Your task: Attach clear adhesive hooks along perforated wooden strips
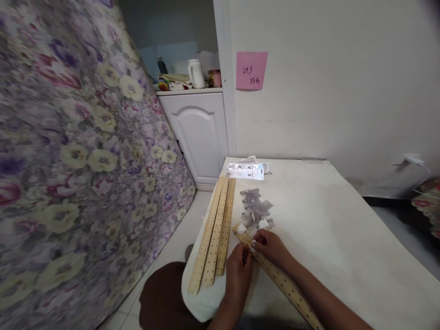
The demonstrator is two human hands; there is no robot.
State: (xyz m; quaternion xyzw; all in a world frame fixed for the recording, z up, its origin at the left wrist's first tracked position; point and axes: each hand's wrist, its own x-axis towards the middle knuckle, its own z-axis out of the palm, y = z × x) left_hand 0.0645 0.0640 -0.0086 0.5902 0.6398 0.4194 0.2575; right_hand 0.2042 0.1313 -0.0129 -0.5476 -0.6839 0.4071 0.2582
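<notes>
A long wooden strip with rows of holes [287, 286] lies slantwise on the table in front of me. My left hand [239, 270] has its fingers curled closed at the strip's left edge. From the right, my right hand [271, 245] pinches a small white piece [253, 246] against the strip's upper part. What exactly the left fingertips grip is partly hidden, but they touch the strip. Another small white piece [241, 228] sits at the strip's far end. Just beyond it lie small clear plastic packets [254, 204] and a white piece [263, 224].
Several similar perforated strips [218, 220] lie along the table's left side. Flat clear packages [245, 171] lie at the far edge of the white-covered table [319, 220]. A floral curtain [85, 160] hangs at left; a cabinet [197, 133] stands behind. A pink note [251, 70] is on the wall.
</notes>
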